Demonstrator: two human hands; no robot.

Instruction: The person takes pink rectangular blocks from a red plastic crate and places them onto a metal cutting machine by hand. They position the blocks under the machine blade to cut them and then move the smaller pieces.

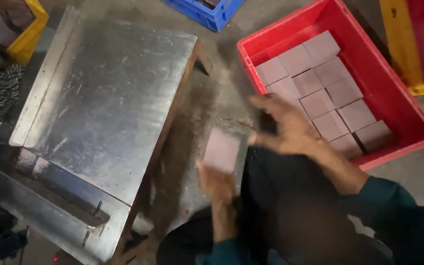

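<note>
The left hand [215, 182] is gripping a block [222, 149]; the right hand [285, 128], at 2 o'clock, is spreading wide beside the red crate [398, 98].

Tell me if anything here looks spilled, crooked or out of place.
A dark, powdery trail lies on the concrete floor along the edge of the metal table, like spilled dust. The pinkish blocks sit in fairly neat rows in the red crate. The left hand holds one block; nothing else stands out.

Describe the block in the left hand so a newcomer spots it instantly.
Start at the red crate on the right, packed with pinkish square blocks. Just left of it, above the dark lap, the left hand holds one block: the only one outside the crate.
</note>
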